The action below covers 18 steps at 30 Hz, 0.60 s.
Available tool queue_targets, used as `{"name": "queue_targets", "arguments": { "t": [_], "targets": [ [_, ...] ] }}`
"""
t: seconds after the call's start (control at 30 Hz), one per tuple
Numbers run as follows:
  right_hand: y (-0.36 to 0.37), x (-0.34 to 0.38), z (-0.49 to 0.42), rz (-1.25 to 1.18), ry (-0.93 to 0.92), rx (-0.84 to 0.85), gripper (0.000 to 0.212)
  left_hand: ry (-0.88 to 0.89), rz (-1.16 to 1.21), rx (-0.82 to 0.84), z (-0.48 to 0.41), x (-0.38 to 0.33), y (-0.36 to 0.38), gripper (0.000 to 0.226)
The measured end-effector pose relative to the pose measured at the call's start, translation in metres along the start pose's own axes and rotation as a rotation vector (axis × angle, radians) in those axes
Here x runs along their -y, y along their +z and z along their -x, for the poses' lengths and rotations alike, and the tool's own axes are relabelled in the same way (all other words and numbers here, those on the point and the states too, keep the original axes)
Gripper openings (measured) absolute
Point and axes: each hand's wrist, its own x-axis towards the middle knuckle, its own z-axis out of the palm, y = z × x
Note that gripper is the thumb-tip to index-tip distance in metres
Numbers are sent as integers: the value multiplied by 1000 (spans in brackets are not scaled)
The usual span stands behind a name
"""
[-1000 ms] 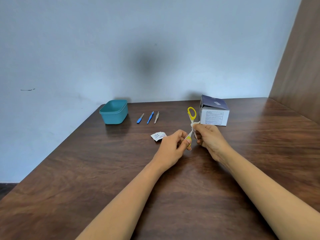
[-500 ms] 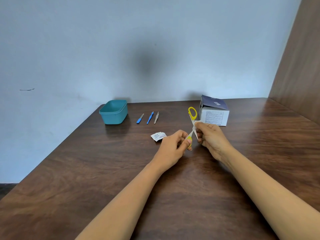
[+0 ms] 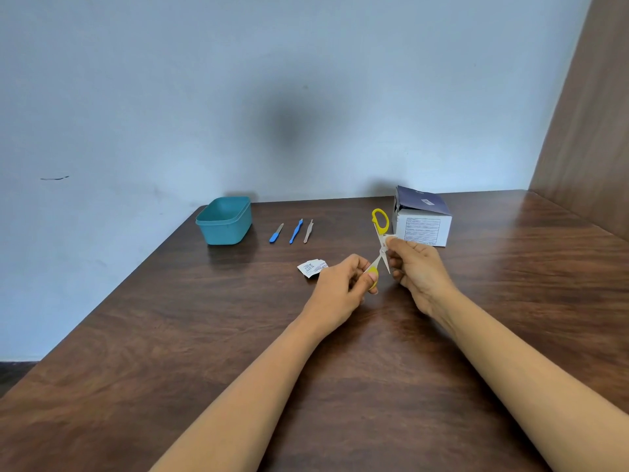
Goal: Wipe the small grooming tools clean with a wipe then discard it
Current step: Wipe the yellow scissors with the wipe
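Small yellow-handled scissors (image 3: 380,222) are held open above the middle of the table. My left hand (image 3: 340,287) pinches the lower yellow handle. My right hand (image 3: 415,270) pinches a small white wipe (image 3: 389,238) against the blades near the pivot. Three more tools lie in a row further back: a blue-handled file (image 3: 276,233), a blue tool (image 3: 295,231) and a grey metal tool (image 3: 308,231).
A teal tub (image 3: 224,220) stands at the back left. A white and dark blue box (image 3: 422,221) with its flap up sits at the back right. A torn white wipe packet (image 3: 311,267) lies just left of my left hand. A wooden panel (image 3: 585,124) bounds the right side.
My right hand with the wipe has slid a little along the scissor blades. The scissors and my left hand have stayed almost still.
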Motion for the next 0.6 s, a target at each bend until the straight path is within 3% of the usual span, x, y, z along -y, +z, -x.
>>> {"name": "queue_targets", "arguments": {
  "t": [0.3,0.6],
  "targets": [
    [-14,9,-3,-250,83,-55,7,-11,-46,-39,0,1,0,10],
    [-20,8,-9,-392,130,-34,12,-25,16,-116,-1,2,-1,10]
  ]
}}
